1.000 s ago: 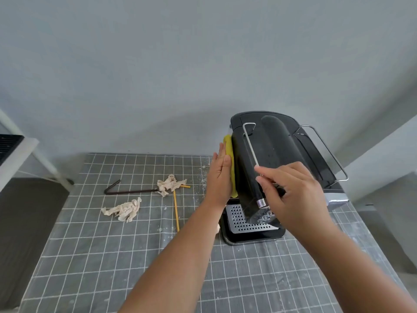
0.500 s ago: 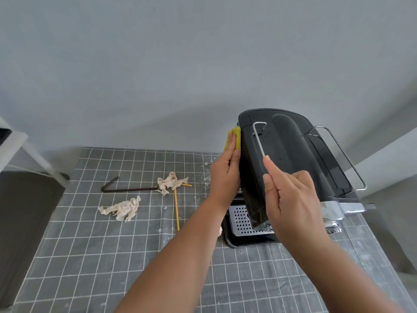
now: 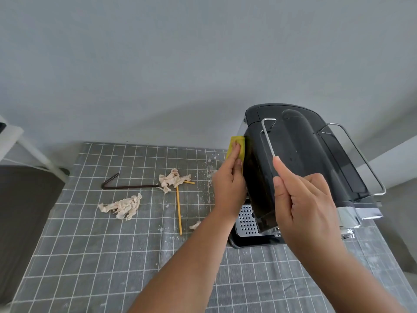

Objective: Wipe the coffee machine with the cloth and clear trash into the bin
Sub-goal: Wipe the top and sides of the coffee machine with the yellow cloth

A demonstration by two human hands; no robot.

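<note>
- The left hand (image 3: 230,184) presses a yellow cloth (image 3: 237,146) flat against the left side wall of the black coffee machine (image 3: 300,159), fingers laid over the cloth and pinning it there; the cloth's top edge shows above the fingertips, near the machine's upper back corner.
- The right hand (image 3: 302,204) rests on the machine's top front, fingers curled and thumb raised along a thin wire handle (image 3: 268,141); whether it actually clasps the wire or only steadies the body cannot be told.
- Just below both hands, the perforated metal drip tray (image 3: 247,220) sits at the machine's foot.
- A second wire rail (image 3: 358,154) runs along the machine's far right side, away from the hands.
- The machine stands on a grey table cover with a white grid (image 3: 112,256).
- Left of the cloth hand lies white dust (image 3: 208,172), then a crumpled paper scrap (image 3: 172,180), a yellow stick (image 3: 179,211) and a dark bent rod (image 3: 126,186).
- Further left and nearer, apart from these, lies another paper scrap (image 3: 123,206).
- A small scrap (image 3: 195,225) lies beside the left forearm.
</note>
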